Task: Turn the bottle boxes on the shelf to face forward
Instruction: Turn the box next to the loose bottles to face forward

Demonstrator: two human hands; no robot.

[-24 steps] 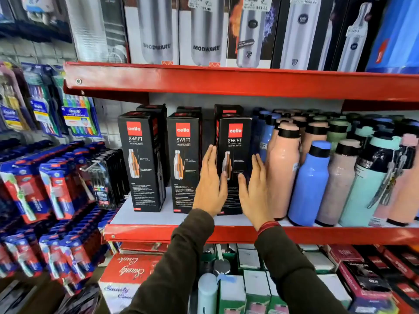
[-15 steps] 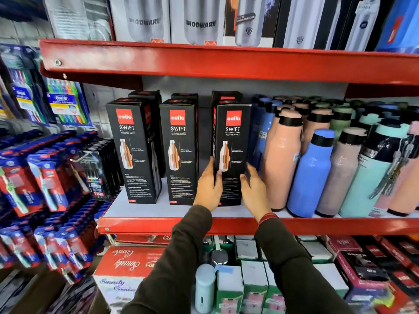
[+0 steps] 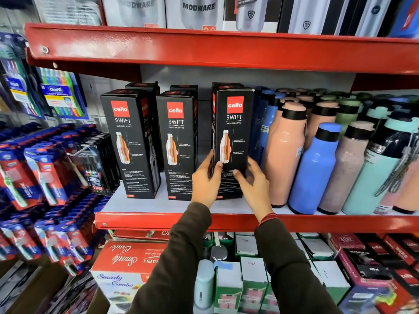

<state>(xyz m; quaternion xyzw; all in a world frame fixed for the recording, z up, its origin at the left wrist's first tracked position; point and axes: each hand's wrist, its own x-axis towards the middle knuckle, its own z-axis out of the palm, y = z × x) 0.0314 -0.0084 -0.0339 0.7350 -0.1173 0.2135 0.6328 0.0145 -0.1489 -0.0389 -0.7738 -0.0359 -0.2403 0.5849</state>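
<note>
Three black cello SWIFT bottle boxes stand in a row on the middle shelf (image 3: 158,206). The left box (image 3: 129,141) and the middle box (image 3: 178,141) show their printed fronts and stand free. The right box (image 3: 234,123) also shows its front and is gripped low down from both sides. My left hand (image 3: 205,180) clasps its left edge, thumb on the front face. My right hand (image 3: 252,182) clasps its right edge, between the box and a peach bottle. More black boxes stand behind the front row, mostly hidden.
Peach, blue and mint bottles (image 3: 315,168) crowd the shelf right of the boxes. A red shelf lip (image 3: 204,51) hangs overhead with MODWARE boxes (image 3: 197,10) above it. Toothbrush packs (image 3: 40,175) hang at left. Boxed goods (image 3: 127,264) fill the shelf below.
Both hands went from lying flat against the right box's front to clasping its two side edges. The camera has moved closer to the shelf.
</note>
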